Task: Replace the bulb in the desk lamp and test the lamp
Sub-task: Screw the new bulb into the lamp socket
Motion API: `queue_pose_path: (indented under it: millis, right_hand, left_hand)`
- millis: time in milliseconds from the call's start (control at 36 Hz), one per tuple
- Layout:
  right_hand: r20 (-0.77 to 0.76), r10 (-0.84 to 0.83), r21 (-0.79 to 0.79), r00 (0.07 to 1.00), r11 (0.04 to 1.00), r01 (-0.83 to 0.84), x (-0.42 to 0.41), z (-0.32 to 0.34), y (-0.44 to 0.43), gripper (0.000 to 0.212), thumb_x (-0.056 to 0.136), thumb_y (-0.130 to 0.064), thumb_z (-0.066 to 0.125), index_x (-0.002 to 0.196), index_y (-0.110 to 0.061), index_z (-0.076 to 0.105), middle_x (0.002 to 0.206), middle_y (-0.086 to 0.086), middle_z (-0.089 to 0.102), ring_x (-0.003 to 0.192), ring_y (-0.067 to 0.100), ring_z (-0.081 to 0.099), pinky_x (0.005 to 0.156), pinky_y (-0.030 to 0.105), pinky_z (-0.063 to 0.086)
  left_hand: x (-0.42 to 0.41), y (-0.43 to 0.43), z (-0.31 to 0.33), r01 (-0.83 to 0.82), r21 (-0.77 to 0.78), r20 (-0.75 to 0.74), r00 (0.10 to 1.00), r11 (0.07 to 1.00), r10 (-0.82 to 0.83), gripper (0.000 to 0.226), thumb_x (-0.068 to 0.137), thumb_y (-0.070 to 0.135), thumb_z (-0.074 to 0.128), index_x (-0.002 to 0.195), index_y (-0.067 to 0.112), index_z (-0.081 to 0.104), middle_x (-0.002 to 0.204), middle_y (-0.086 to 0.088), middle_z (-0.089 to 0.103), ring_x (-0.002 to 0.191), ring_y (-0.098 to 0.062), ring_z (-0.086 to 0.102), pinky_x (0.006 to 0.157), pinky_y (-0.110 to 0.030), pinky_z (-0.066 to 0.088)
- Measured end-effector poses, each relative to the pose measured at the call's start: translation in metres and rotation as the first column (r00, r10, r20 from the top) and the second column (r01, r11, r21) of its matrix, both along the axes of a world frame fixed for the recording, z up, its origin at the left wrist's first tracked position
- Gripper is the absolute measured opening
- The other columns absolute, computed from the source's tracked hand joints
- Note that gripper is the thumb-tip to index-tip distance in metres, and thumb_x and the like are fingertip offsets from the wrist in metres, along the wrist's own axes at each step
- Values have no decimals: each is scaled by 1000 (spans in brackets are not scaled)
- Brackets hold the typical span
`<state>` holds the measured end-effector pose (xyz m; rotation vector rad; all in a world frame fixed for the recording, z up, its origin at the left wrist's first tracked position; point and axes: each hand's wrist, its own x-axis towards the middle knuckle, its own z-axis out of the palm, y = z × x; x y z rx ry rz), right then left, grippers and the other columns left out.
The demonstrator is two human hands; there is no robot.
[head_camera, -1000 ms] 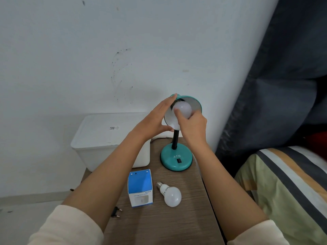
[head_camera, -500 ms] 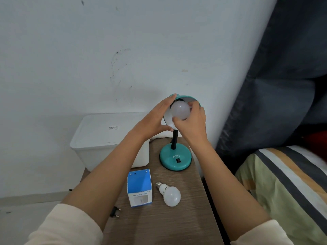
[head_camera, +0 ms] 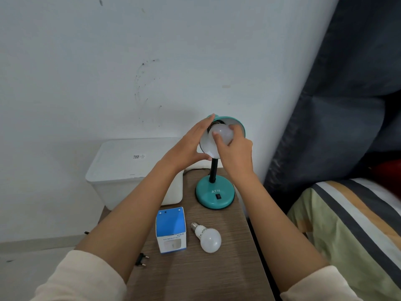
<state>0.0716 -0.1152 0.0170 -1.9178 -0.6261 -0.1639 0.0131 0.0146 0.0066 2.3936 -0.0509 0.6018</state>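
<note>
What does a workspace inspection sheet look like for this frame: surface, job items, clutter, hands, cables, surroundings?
Surface: brown wood-grain table, no spills seen.
Job's things: teal desk lamp upright at the table's far edge; bulb in shade, unlit; spare bulb lying on its side on the table.
Clutter: blue-and-white box standing beside the spare bulb.
Hands: left hand steadies the shade rim; right hand grips the bulb in shade.
Cables: loose black plug near the table's left edge, not in a socket; dark cord behind the lamp.
Surroundings: white lidded bin left, scuffed wall behind, striped bedding right.
</note>
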Motion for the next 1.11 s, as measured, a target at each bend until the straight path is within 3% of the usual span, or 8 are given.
queue_pose_path:
  millis: [139, 278, 361, 472, 667, 944, 1028, 1111]
  right_hand:
    - [105, 3, -68, 994, 998, 4, 1, -4, 4, 54, 76, -24, 69, 124, -11, 48, 122, 9, 52, 108, 21, 50, 76, 18, 33]
    - [-61, -74, -17, 995, 997, 73, 3, -2, 6, 42, 80, -45, 64, 90, -5, 56, 82, 7, 59, 68, 19, 57, 52, 19, 39]
    - [-217, -75, -13, 973, 997, 74, 7, -4, 8, 61, 78, -62, 53, 70, -2, 56, 74, 11, 62, 67, 20, 61, 51, 21, 41]
    - [-279, -78, -92, 957, 994, 54, 4, -3, 12, 79, 77, -72, 36, 82, 1, 67, 86, 23, 67, 86, 32, 63, 76, 38, 52]
    - [-49, -19, 35, 999, 999, 21, -4, -1, 5, 46, 95, -34, 47, 136, -16, 38, 130, 12, 43, 107, 23, 51, 88, 26, 39]
    - [23, 20, -2, 1000, 1000, -20, -4, -4, 6, 58, 76, -15, 64, 131, -20, 46, 127, 8, 46, 113, 20, 49, 80, 22, 39]
    - [16, -1, -13, 1000, 1000, 1, -3, -4, 7, 50, 80, -25, 66, 125, -13, 49, 118, 9, 54, 101, 22, 56, 76, 23, 41]
    - [-106, -55, 5, 993, 998, 56, 0, -2, 7, 40, 85, -43, 60, 97, -5, 52, 93, 11, 59, 79, 23, 56, 55, 21, 37]
  left_hand:
    - [0, -1, -1, 1, 4, 19, 1000, 1000, -1, 100, 71, 10, 80, 147, 21, 16, 151, 5, 27, 135, -2, 25, 107, -4, 18]
    - [-1, 1, -1, -9, 6, -2, 1000, 1000, 9, 103, 70, 6, 79, 147, 24, 13, 151, 8, 23, 130, 7, 19, 104, 1, 16]
    - [-2, 1, -1, -12, 23, 5, 1000, 1000, 11, 102, 70, 6, 78, 147, 22, 13, 153, 4, 22, 130, 8, 19, 103, 2, 15]
    - [-2, 1, 0, -3, 9, 5, 1000, 1000, 3, 101, 71, 9, 78, 147, 21, 14, 148, 12, 23, 129, 8, 19, 104, 0, 17]
    - [-2, 1, -1, -1, 15, 10, 1000, 1000, 1, 100, 71, 7, 78, 147, 20, 15, 152, 4, 24, 128, 10, 18, 101, 3, 14]
    - [-1, 2, -3, 0, 0, 19, 1000, 1000, 0, 99, 71, 12, 80, 147, 19, 16, 152, 1, 26, 134, -2, 25, 107, -5, 19]
    - [0, 3, -2, -7, -6, 6, 1000, 1000, 7, 101, 71, 11, 80, 148, 21, 15, 153, 3, 24, 132, 3, 22, 105, -1, 17]
    - [0, 4, -2, -8, 7, -5, 1000, 1000, 8, 102, 70, 8, 79, 147, 22, 14, 152, 5, 24, 130, 7, 20, 103, 2, 15]
